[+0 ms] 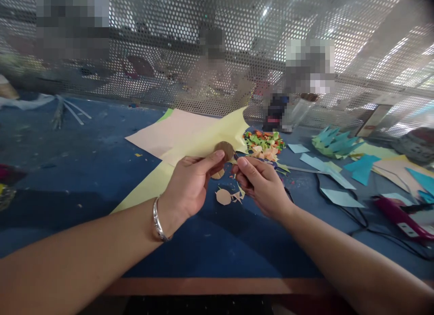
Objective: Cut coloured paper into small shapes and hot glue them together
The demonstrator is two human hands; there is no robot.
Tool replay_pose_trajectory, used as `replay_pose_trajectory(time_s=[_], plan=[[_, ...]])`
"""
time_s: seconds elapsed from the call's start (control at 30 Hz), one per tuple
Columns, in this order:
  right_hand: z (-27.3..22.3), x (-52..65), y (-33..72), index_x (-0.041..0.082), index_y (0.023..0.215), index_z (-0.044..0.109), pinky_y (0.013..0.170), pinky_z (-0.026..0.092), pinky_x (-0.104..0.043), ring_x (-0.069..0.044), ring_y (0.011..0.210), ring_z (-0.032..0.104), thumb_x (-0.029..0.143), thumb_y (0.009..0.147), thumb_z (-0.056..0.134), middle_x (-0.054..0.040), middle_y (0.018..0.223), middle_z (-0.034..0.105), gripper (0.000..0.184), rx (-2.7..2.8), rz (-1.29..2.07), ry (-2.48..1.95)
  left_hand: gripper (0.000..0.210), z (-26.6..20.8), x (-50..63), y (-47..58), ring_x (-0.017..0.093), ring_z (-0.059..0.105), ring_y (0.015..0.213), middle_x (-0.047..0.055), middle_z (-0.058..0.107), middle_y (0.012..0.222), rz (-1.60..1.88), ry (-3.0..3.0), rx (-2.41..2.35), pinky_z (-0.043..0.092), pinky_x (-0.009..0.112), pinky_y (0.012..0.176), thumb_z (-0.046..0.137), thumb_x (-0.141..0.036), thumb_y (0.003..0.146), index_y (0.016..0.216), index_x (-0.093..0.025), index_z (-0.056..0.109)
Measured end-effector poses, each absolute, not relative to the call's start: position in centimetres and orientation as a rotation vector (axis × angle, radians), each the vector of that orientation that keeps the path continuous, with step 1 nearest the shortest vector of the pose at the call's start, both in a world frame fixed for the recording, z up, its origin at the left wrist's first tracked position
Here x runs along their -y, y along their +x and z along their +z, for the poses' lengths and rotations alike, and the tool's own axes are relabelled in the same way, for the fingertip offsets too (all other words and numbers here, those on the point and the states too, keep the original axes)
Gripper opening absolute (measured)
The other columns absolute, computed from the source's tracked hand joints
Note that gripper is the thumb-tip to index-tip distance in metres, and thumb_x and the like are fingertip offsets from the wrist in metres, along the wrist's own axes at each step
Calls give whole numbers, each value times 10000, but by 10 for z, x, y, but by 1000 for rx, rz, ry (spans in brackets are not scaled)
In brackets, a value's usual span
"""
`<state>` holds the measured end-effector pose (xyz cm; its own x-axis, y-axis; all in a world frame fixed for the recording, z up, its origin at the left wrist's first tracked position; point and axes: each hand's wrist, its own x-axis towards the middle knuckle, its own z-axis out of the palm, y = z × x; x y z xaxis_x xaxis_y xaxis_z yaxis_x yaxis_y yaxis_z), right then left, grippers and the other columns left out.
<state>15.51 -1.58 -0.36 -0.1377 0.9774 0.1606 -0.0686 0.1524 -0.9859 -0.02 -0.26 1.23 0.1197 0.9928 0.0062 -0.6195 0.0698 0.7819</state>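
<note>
Between the thumb and fingers of my left hand (191, 183) is a round brown disc (225, 151), held upright above the table. My right hand (259, 181) is closed around a thin dark-tipped tool (236, 155), whose tip is close to the disc's right edge. Most of that tool is hidden by my fingers, so its kind is unclear. Below the hands a pale round paper piece (224, 197) lies beside small cut scraps (237, 197). Another tan round piece (218, 174) shows partly behind my left fingers.
Large pale pink (183, 129) and yellow paper sheets (149, 183) lie behind my hands. A pile of coloured paper bits (266, 143) sits beyond. Blue paper pieces (339, 197), a black cord (362, 215) and a magenta device (402, 217) are at right. A perforated metal screen (152, 39) stands behind.
</note>
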Motion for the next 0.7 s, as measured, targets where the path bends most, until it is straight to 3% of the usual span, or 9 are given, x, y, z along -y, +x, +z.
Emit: replay_pose_trajectory(time_s=[0.17,0.33,0.7], plan=[[-2,17,153,191,735,572,400,172,-214,-64,462,252,581,868,691,68,555,353,428,1254,1310,-918,82,12,10,5,135,675,731,42,769,793,1278,710,-612,497,270,758,839,-172,731,800,-151,800],[-2,17,152,196,718,556,388,204,-193,-70,498,292,555,872,695,35,646,441,414,1199,1308,-888,89,15,15,7,137,706,841,46,790,918,1302,661,-588,523,254,835,815,-137,751,836,-162,808],[-4,16,148,188,726,568,379,219,-168,-57,494,306,534,864,714,33,659,463,400,1145,1314,-872,99,11,15,9,160,718,914,43,794,965,1324,643,-505,525,292,953,810,-131,758,842,-182,801]])
